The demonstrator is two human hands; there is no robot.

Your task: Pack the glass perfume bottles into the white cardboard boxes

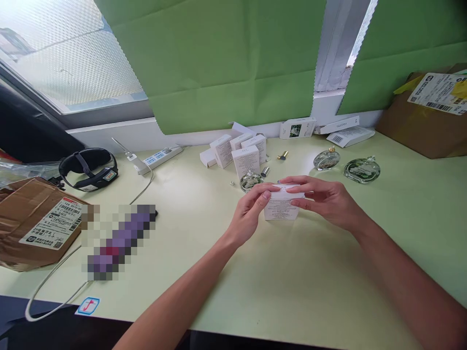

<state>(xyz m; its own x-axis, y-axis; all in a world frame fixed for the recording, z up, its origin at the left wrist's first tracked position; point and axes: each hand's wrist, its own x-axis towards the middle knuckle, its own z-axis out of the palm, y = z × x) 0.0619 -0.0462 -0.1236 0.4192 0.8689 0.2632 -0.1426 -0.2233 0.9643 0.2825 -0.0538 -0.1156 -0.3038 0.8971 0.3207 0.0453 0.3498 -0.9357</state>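
Note:
A small white carton (280, 209) with fine print on its front stands upright on the table between my two hands. My left hand (251, 206) grips its left side, thumb near the top edge. My right hand (324, 199) holds the right side, fingers over the top and thumb on the front. Just behind my left hand sits a round glass perfume bottle (251, 180), partly hidden by it. Two more glass bottles, an upright one with a gold neck (327, 159) and a flatter one (362, 170), are beyond my right hand.
Several white cartons (246, 160) stand grouped at the back, with flattened-looking boxes (298, 128) by the wall. A gold cap (282, 155) and a silver cap (265, 171) lie nearby. On the left are a power strip (162, 156), a black headset (89, 170) and a cardboard box (40, 223).

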